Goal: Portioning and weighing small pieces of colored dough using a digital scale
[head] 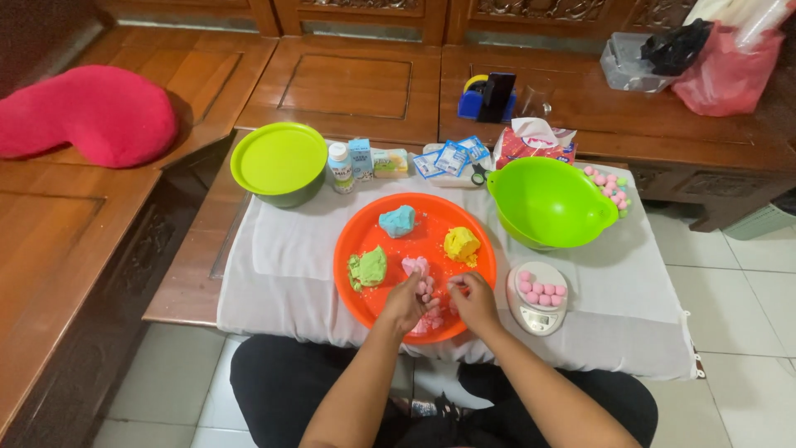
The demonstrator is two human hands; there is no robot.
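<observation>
The person's left hand (404, 300) and right hand (474, 300) meet over the near part of a round orange tray (369, 232) that lies on a white cloth (282, 257) covering the low wooden tabletop (186, 290). The fingers of each hand are curled in and pinch bits of pink dough (417, 267); the main pink lump lies on the tray just beyond the left hand, with smaller pink pieces (429, 319) below and between the hands. On the same tray lie a green dough lump (367, 268) to the left, a blue lump (397, 221) at the far side and a yellow lump (461, 245) to the right. Just right of the tray a small kitchen scale (537, 317) carries several pink balls (542, 290). Beyond it stands an open green bowl (549, 203), and a lidded green bowl (279, 162) stands at the far left of the cloth
</observation>
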